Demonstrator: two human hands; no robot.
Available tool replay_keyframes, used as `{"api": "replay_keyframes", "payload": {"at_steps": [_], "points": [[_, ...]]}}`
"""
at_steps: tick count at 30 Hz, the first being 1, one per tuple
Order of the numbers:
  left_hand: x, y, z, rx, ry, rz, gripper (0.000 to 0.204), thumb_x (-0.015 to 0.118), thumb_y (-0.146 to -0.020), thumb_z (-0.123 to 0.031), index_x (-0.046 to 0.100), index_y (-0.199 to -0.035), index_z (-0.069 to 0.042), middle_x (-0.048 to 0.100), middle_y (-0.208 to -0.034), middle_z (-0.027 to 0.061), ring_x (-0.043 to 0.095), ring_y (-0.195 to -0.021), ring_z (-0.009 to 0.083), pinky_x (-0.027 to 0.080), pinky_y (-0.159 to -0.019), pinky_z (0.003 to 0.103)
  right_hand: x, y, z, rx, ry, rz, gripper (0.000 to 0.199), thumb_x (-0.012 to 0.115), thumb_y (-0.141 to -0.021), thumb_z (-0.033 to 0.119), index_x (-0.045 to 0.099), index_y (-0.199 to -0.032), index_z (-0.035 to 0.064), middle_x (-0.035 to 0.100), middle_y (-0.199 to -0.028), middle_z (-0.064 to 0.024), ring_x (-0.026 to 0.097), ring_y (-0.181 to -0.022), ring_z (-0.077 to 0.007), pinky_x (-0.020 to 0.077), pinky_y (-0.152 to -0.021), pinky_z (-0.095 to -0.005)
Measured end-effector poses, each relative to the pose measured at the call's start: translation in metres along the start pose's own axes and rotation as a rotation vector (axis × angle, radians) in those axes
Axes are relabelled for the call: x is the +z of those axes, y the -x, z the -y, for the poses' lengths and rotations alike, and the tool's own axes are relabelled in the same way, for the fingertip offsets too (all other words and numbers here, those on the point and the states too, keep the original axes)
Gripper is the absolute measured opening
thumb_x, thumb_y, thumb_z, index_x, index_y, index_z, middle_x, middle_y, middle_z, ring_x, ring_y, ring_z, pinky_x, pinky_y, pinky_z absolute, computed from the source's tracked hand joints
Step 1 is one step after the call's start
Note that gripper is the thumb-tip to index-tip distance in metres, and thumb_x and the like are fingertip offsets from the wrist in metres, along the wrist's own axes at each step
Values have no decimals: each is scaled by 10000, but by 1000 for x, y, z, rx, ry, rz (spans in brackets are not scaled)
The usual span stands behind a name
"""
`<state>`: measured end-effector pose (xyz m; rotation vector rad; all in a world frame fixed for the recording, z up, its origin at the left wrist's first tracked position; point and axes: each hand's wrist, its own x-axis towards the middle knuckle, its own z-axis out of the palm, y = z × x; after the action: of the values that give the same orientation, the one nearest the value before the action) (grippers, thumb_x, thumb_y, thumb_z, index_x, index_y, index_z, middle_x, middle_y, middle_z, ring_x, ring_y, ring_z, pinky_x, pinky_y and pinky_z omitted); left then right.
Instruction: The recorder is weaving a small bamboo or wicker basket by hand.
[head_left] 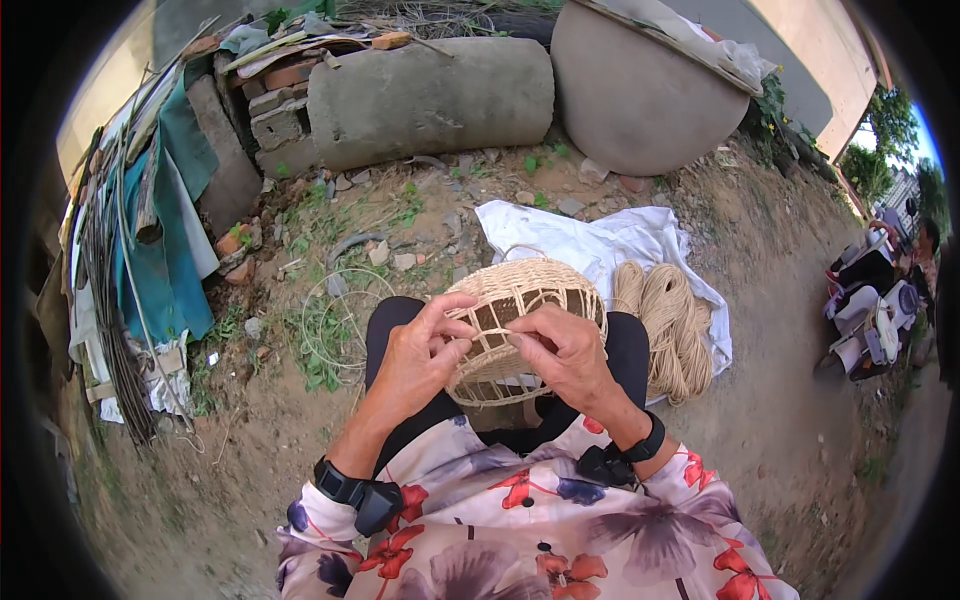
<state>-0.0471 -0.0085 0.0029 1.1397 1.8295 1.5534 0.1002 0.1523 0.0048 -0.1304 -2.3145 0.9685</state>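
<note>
A round, pale straw-coloured basket (525, 275) rests on my lap between my knees, tightly woven on its far side. Toward me its open framework of wrapped ribs shows, with dark gaps between them. My left hand (420, 350) pinches a thin straw cord (493, 331) at the basket's left side, its fingers curled. On the other side of the gap, my right hand (568, 358) has thumb and forefinger closed on the same cord. The fingers partly hide the cord's ends and the ribs beneath.
White sheeting (620, 240) lies on the dirt ahead, with coiled bundles of straw cord (675, 335) to my right. A loop of thin cane (335, 310) lies left. Beyond are a concrete cylinder (430, 100) and a teal tarp (165, 250). A person sits by a scooter (870, 320) far right.
</note>
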Motion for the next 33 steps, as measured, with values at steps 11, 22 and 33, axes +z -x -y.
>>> {"api": "replay_keyframes", "payload": {"at_steps": [11, 22, 33], "points": [[19, -13, 35, -134, 7, 114, 636, 530, -858, 71, 456, -1443, -167, 715, -940, 75, 570, -555, 95, 483, -505, 264, 30, -2, -13, -247, 542, 143, 112, 651, -778, 83, 544, -803, 65, 545, -718, -88, 627, -610, -270, 476, -505, -399], [19, -17, 44, -32, -137, 27, 605, 578, -786, 91, 515, -1352, -115, 584, -726, 6, 540, -550, 54, 461, -494, 237, 26, -2, -2, -115, 421, 144, 178, 648, -803, 100, 609, -967, 42, 593, -871, -116, 660, -712, -300, 510, -568, -418], [-61, 74, 64, -519, -236, -34, 228, 575, -701, 39, 708, -870, -37, 574, -653, 44, 531, -524, 90, 428, -499, 262, -37, 11, -28, 41, 242, -86, 287, 644, -799, 6, 649, -1085, 30, 601, -887, -94, 610, -684, -211, 486, -618, -333]]}}
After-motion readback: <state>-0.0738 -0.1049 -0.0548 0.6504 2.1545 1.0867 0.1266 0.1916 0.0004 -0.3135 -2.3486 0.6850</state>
